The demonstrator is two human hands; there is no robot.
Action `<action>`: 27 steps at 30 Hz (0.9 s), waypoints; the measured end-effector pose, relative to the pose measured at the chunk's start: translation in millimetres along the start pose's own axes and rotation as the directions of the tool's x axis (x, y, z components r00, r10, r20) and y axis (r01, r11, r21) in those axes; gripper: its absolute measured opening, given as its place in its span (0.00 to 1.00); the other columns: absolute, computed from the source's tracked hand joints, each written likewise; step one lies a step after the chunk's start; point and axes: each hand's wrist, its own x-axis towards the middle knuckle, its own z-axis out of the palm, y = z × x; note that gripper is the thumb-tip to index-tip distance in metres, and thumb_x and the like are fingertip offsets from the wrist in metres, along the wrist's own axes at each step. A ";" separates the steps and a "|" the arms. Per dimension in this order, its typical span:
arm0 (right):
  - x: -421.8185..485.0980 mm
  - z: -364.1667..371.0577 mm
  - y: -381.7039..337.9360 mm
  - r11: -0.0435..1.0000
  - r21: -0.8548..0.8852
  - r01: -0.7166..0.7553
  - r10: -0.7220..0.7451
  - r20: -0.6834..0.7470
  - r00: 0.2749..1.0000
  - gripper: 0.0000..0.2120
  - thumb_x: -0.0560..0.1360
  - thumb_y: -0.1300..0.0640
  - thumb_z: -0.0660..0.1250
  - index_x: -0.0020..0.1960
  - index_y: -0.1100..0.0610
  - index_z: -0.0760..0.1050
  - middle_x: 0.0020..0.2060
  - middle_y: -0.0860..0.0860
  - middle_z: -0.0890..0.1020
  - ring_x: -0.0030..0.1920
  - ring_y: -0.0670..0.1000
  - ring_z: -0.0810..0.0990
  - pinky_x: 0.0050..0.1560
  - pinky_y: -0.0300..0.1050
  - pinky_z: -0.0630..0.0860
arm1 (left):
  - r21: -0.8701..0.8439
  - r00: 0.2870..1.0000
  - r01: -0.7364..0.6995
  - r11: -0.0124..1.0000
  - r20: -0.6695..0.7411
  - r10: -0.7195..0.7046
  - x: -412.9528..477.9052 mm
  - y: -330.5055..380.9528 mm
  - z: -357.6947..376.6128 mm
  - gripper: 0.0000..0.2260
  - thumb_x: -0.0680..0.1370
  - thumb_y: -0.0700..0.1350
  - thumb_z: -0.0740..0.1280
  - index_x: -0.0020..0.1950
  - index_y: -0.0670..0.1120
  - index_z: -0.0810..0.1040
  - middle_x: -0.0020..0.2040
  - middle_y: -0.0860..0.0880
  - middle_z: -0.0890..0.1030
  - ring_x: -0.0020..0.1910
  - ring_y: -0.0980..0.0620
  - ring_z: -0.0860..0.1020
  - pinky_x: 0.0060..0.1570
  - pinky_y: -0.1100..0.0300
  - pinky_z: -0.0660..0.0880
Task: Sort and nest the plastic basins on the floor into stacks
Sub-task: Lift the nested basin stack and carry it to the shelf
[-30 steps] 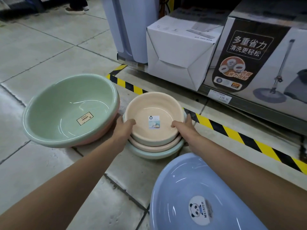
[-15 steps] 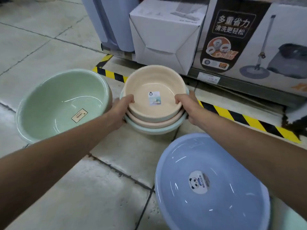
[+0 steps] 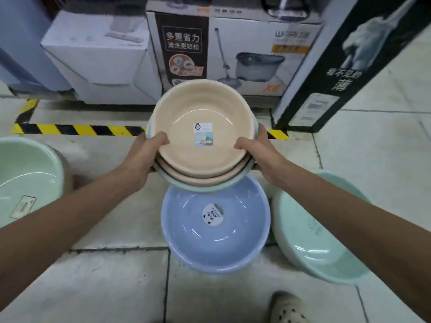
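Observation:
A nested stack of small basins (image 3: pixel 203 117), beige on top, pink under it and pale green at the bottom, is held in the air. My left hand (image 3: pixel 142 157) grips its left rim with the thumb inside. My right hand (image 3: pixel 261 150) grips the right rim the same way. Below the stack's near edge a blue basin (image 3: pixel 217 241) with a panda sticker sits on the floor. A large green basin (image 3: pixel 28 180) stands at the far left, and a teal basin (image 3: pixel 321 241) lies tilted at the right, partly hidden by my right forearm.
Boxed goods line the back: a white carton (image 3: pixel 100 61), a mop-bucket box (image 3: pixel 247 54) and a tall dark box (image 3: pixel 331 73) leaning at the right. Yellow-black tape (image 3: pixel 77 129) marks the floor before them. My sandalled foot (image 3: pixel 289 308) shows at the bottom.
Both hands have lifted the small stack off the floor and carried it to the right, above the blue basin. The view has swung right, revealing the teal basin.

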 end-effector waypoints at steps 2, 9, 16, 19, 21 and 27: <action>-23.2 -16.1 13.3 1.000 -0.004 -0.018 0.018 -0.034 0.999 0.28 0.73 0.57 0.68 0.68 0.45 0.61 0.56 0.49 0.76 0.54 0.51 0.77 0.49 0.50 0.78 | 0.038 0.998 0.026 0.999 0.048 -0.028 -15.9 -5.9 14.1 0.19 0.64 0.51 0.65 0.53 0.47 0.75 0.40 0.49 0.77 0.37 0.49 0.75 0.36 0.58 0.73; -53.9 -55.8 54.2 0.998 -0.064 -0.010 0.003 -0.107 0.994 0.25 0.74 0.56 0.67 0.67 0.45 0.62 0.56 0.49 0.77 0.55 0.52 0.78 0.55 0.56 0.79 | 0.048 0.992 -0.015 0.999 0.124 0.009 -50.2 -46.1 54.8 0.13 0.65 0.51 0.65 0.47 0.48 0.77 0.37 0.48 0.77 0.37 0.48 0.75 0.42 0.56 0.74; -90.1 -39.9 119.1 0.999 -0.015 -0.046 0.044 -0.109 0.993 0.23 0.73 0.54 0.68 0.65 0.45 0.65 0.56 0.45 0.77 0.56 0.48 0.77 0.59 0.54 0.77 | 0.111 0.996 0.075 0.991 0.032 -0.079 -86.8 -95.2 36.2 0.19 0.62 0.51 0.68 0.50 0.44 0.80 0.38 0.47 0.80 0.38 0.47 0.77 0.39 0.56 0.72; -93.4 -31.1 144.5 0.997 0.015 -0.070 0.071 -0.081 0.994 0.25 0.70 0.52 0.69 0.66 0.47 0.68 0.58 0.49 0.80 0.57 0.51 0.79 0.60 0.53 0.78 | 0.061 0.989 0.147 0.987 -0.015 -0.146 -91.8 -123.3 32.9 0.20 0.66 0.49 0.70 0.55 0.41 0.79 0.43 0.45 0.83 0.40 0.45 0.79 0.39 0.56 0.73; -92.9 -24.1 153.8 0.998 0.016 -0.069 0.069 -0.063 0.996 0.25 0.69 0.52 0.70 0.65 0.47 0.68 0.58 0.48 0.80 0.58 0.51 0.80 0.59 0.52 0.78 | 0.028 0.988 0.150 0.988 -0.052 -0.149 -92.7 -138.4 34.3 0.15 0.71 0.45 0.69 0.56 0.40 0.78 0.43 0.45 0.81 0.40 0.46 0.78 0.37 0.57 0.72; -90.4 -9.7 167.4 0.995 -0.101 -0.024 0.009 -0.148 0.989 0.31 0.64 0.45 0.66 0.66 0.50 0.67 0.59 0.49 0.79 0.60 0.53 0.78 0.63 0.54 0.75 | 0.050 0.988 -0.003 0.999 -0.156 0.011 -95.2 -164.9 36.3 0.05 0.73 0.44 0.67 0.47 0.44 0.75 0.41 0.49 0.78 0.40 0.50 0.75 0.37 0.57 0.69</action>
